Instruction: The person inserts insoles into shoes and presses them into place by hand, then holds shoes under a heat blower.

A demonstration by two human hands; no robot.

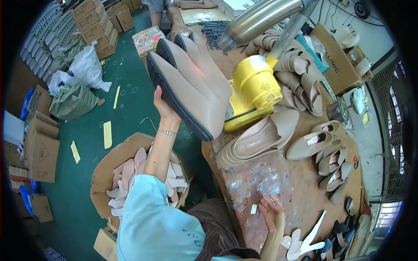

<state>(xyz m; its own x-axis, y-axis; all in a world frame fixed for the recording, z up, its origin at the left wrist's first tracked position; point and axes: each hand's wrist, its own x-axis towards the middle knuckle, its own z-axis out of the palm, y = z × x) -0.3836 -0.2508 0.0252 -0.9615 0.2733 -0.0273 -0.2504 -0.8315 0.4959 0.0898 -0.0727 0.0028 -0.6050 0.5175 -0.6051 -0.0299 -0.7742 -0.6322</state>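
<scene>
My left hand (165,108) is closed on a row of beige shoes (187,87) with thick dark soles, raised at the table's left edge. Its thumb lies along the near sole; the other fingers are mostly hidden. Beside the shoes stands a yellow machine (257,82) with a metal barrel (261,19) above it. Low over the worn tabletop (257,178), my right hand (272,213) has its fingers apart and holds nothing. A small white label (254,209) lies just left of it. Nested beige shoe uppers (257,139) rest between the machine and my right hand.
A cardboard box (98,182) of insoles stands on the floor to the left. Beige pumps (309,143), white cut-out pieces (305,243) and black shoes (339,235) line the table's right side. More curved uppers (300,87) lie behind the machine. Another person's leg (156,17) shows at the back.
</scene>
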